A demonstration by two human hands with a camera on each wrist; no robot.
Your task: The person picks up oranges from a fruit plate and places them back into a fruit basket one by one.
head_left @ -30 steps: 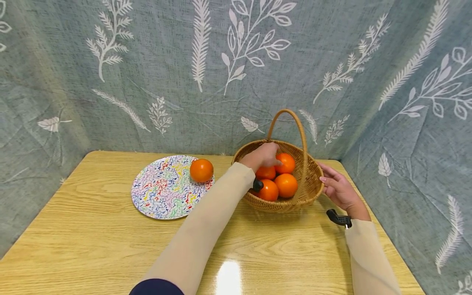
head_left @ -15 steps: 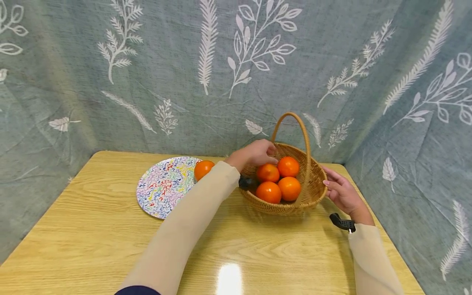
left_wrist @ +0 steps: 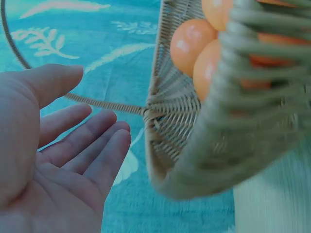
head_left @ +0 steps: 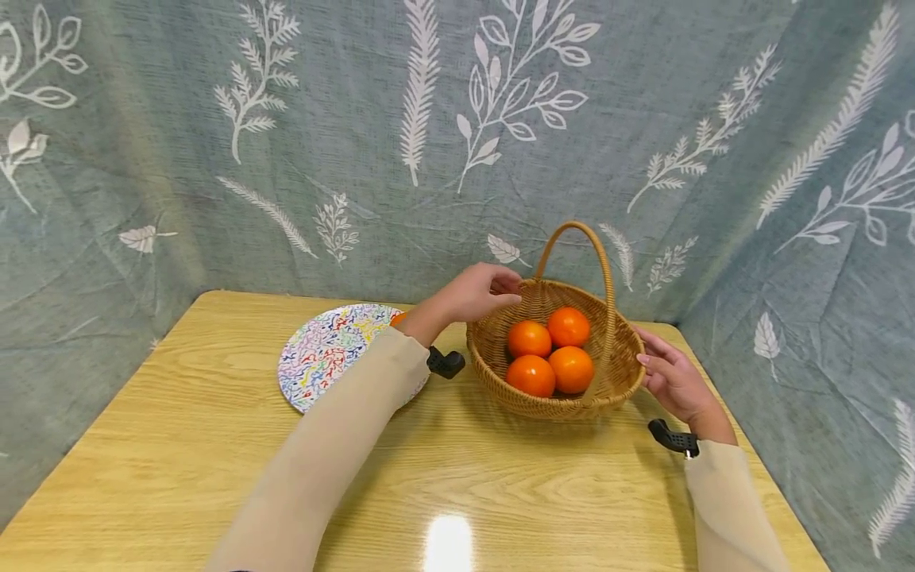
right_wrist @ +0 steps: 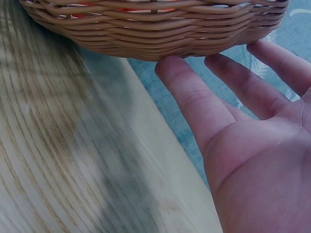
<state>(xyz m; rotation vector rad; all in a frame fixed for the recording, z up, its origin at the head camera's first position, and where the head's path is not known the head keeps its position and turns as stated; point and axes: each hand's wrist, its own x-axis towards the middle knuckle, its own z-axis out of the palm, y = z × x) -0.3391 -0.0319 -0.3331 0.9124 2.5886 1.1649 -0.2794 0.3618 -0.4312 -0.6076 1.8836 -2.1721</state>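
A wicker basket [head_left: 550, 408] with a tall arched handle [head_left: 608, 274] stands at the back right of the table, several oranges [head_left: 530, 376] inside it. My left hand [head_left: 477, 294] is beside the basket's left rim, fingers extended and holding nothing; in the left wrist view a gap separates that hand [left_wrist: 68, 155] from the basket [left_wrist: 209, 165]. At the opposite side, my right hand [head_left: 675, 385] touches the basket with its fingertips. Up close in the right wrist view, thumb and fingers of the right hand [right_wrist: 262, 141] rest against the woven wall [right_wrist: 155, 36].
Left of the basket lies a round plate [head_left: 322, 357] with a multicoloured squiggle pattern. One orange [head_left: 398, 318] on it is mostly hidden by my left arm. A grey-green leaf-patterned cloth [head_left: 400, 230] hangs behind and to the right of the wooden table [head_left: 164, 445].
My left hand has come out of the basket empty and moved left to outside its rim. The right hand keeps its place at the basket's right side. The view has shifted slightly.
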